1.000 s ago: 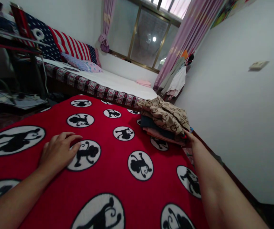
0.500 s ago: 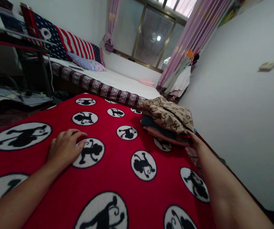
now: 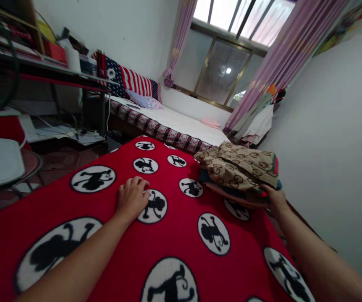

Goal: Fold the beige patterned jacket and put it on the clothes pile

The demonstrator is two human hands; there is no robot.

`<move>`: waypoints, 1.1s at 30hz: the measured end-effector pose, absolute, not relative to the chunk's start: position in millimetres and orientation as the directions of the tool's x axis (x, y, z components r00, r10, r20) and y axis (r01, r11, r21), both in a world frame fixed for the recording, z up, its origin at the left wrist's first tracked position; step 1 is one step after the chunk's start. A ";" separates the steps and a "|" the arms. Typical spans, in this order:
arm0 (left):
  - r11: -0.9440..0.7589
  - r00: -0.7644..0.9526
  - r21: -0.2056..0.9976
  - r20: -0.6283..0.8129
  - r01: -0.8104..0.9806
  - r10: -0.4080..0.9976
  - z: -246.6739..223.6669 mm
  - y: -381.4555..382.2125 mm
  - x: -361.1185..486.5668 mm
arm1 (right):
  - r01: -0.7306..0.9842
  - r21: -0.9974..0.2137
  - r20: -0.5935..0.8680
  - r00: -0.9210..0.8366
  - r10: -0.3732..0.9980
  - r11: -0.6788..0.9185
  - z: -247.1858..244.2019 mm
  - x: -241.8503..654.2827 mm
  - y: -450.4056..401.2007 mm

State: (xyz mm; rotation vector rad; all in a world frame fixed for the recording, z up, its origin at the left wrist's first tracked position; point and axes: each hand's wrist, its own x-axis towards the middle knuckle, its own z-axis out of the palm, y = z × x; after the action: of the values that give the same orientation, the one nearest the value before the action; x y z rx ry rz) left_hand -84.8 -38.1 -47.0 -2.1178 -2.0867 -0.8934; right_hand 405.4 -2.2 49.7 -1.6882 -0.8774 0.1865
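My left hand (image 3: 132,197) rests palm down on the red blanket (image 3: 171,228), its fingers loosely bent and nothing in them. Black monkey figures in white ovals cover the blanket. At the right edge of the bed lies a stack of folded clothes. On top is a tan patterned garment (image 3: 236,163) with red and green trim; a dark garment and a brownish-pink one (image 3: 231,195) lie below. My right hand (image 3: 274,199) grips the near right corner of this stack. Its fingertips are partly hidden against the cloth.
Beyond stands a second bed with a white sheet (image 3: 181,118) and a pillow (image 3: 145,100). A cluttered desk (image 3: 64,75) and a white-topped chair (image 3: 0,161) are at the left. Clothes (image 3: 259,123) hang by the curtain; a white wall (image 3: 335,147) runs along the right.
My view has turned left, bringing in more of the desk and the chair. My left hand stays by the same oval. My right hand remains at the stack, and its top garment shows more trim.
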 end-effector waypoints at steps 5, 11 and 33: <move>-0.106 -0.162 0.531 0.434 0.840 0.886 -48.1 -34.9 -85.6 | 0.738 -0.674 0.562 0.481 0.673 0.035 134.3 319.3 27.0; -0.425 -0.386 0.742 0.647 0.519 0.658 -43.1 -35.8 -93.7 | 0.990 -0.142 0.561 0.083 0.823 -0.002 168.0 115.2 20.8; -0.253 -0.086 0.550 0.516 0.795 0.852 1.5 -42.2 -112.1 | 0.792 -0.511 0.707 0.165 0.688 0.335 7.0 78.1 -104.7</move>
State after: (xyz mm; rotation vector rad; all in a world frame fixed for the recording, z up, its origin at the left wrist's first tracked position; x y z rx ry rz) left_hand -112.1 -42.2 1.5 -2.1690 -1.9594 -1.3272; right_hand 78.1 -104.7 7.0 -1.3875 -1.5562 -0.1248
